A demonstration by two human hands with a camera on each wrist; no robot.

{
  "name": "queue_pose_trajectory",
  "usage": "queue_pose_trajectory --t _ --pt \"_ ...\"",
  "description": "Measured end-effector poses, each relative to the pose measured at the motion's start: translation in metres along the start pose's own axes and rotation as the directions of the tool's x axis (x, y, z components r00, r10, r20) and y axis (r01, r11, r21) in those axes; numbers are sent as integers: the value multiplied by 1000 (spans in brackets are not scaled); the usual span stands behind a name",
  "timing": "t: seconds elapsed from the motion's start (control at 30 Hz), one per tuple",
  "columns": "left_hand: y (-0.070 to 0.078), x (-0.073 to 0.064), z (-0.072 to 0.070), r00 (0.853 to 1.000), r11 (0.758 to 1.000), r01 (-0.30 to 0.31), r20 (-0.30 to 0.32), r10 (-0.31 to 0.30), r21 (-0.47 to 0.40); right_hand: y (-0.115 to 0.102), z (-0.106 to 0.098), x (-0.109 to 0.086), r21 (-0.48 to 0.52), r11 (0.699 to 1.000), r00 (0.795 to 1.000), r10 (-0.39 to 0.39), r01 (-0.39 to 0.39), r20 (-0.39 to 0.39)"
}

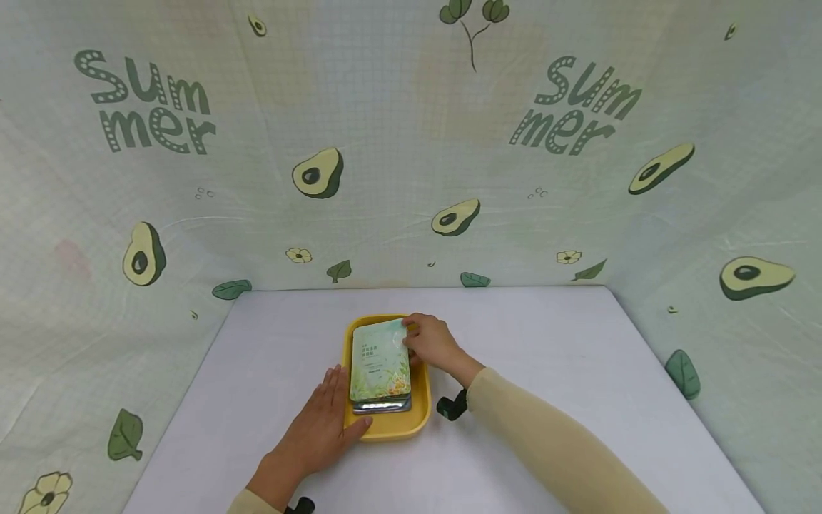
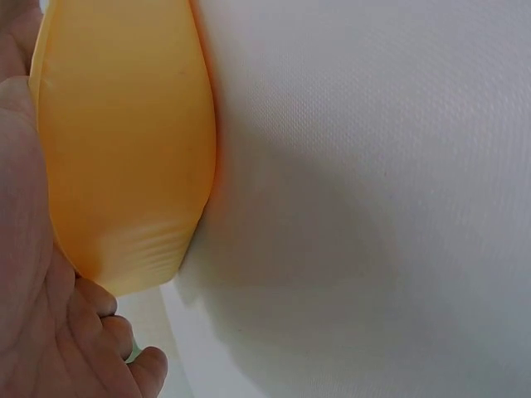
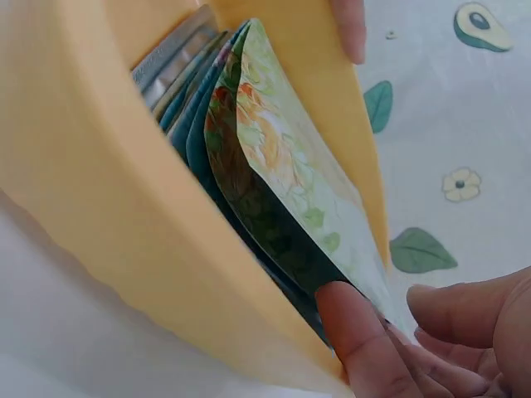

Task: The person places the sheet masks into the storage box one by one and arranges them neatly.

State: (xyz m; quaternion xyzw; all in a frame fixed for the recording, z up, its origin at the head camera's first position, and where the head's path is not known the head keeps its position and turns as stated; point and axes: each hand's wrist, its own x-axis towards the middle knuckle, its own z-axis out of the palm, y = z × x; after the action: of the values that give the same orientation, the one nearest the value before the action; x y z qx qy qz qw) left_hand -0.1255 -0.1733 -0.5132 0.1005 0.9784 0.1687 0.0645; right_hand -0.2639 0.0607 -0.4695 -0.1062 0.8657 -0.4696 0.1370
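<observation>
A yellow tray point(image 1: 390, 430) on the white table holds a stack of flat sachets. The uppermost sachet point(image 1: 379, 357) is pale green with printed plants and flowers along its lower part. Beneath it a silvery sachet point(image 1: 382, 406) shows at the near side. My right hand point(image 1: 437, 346) pinches the top sachet at its far right edge; in the right wrist view this sachet's flowered face point(image 3: 282, 149) stands tilted off those below. Along the tray's left rim rests my left hand point(image 1: 317, 427), its fingers straight and its thumb spread over the near left corner.
A white table point(image 1: 546, 343) extends around the tray. Behind and at both sides hangs a pale cloth point(image 1: 385, 93) printed with avocados, leaves and lettering. Dark wrist-worn devices show by both wrists, one point(image 1: 452, 405) close to the tray's right side.
</observation>
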Motion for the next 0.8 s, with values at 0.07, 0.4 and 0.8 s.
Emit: queue_pose_trajectory --t 0.07,0.4,0.8 --pt "0 1 1 1000 1000 -6 -4 6 2 0 -3 -2 32 999 1000 21 -21 5" --pt "0 3 2 1000 1000 -19 -1 19 9 9 -15 -10 76 996 998 40 -36 -58" --pt "-5 3 -4 1000 1000 -3 -16 4 14 33 -25 -32 47 995 966 -75 90 -248"
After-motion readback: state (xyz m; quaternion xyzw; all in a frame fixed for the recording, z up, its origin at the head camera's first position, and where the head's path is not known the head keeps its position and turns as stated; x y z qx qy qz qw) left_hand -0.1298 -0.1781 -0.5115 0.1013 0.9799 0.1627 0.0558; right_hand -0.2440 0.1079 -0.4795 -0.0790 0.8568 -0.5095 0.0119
